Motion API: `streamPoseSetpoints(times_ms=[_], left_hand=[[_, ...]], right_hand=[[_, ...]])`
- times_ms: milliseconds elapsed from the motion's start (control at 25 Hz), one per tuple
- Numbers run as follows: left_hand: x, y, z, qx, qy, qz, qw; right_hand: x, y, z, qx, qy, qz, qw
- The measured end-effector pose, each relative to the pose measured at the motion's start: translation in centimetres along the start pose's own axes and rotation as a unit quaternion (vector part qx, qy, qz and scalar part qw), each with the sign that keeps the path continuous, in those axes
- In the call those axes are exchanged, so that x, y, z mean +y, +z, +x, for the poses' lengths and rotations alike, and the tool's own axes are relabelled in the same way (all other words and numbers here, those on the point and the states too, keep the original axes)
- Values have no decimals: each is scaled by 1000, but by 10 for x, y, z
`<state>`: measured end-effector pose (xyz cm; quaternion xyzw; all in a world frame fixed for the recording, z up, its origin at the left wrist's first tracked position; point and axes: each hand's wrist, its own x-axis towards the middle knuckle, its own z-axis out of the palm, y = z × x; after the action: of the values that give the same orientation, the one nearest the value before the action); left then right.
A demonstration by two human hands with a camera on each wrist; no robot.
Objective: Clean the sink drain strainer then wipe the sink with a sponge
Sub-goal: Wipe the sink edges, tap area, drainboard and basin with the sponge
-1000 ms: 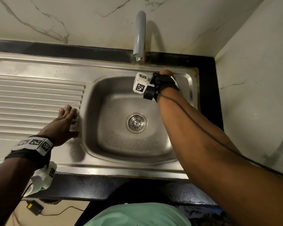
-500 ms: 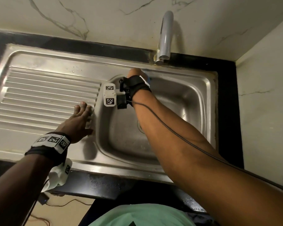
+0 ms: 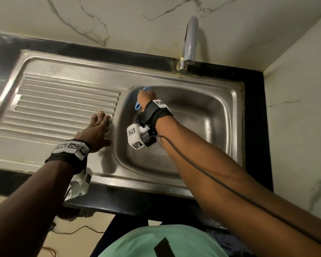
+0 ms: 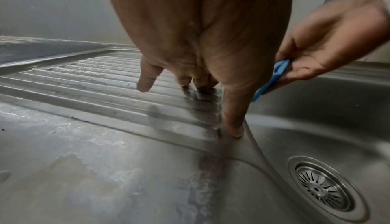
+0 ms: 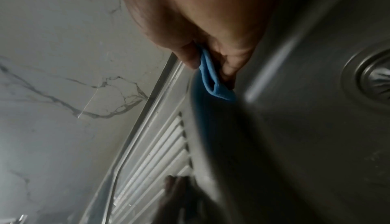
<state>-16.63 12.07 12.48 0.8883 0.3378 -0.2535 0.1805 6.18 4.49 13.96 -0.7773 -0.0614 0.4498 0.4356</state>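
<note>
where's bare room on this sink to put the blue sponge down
The ridged drainboard is bare from its far-left edge up to the left hand, which rests at the basin's rim. The flat strip in front of the ridges is bare too. The basin's far-left corner is crowded: the right hand holds the blue sponge there. The drain strainer sits uncovered.

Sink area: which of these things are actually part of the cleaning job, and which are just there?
Part of the job:
blue sponge, held by the right hand
sink basin
drain strainer
left hand, resting on the drainboard

Just there:
faucet
marble wall
black countertop
</note>
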Motion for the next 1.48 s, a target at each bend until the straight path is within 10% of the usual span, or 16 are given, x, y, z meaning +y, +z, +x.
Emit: streamPoseSetpoints(times_ms=[320, 1120, 1480], left_hand=[[86, 6, -37, 56, -36, 18, 998], [289, 62, -100, 53, 236, 46, 969], [336, 116, -130, 41, 255, -8, 966]], right_hand=[[73, -78, -53, 93, -8, -89, 992], [191, -245, -275, 301, -69, -169, 936], [290, -268, -302, 242, -97, -337, 905]])
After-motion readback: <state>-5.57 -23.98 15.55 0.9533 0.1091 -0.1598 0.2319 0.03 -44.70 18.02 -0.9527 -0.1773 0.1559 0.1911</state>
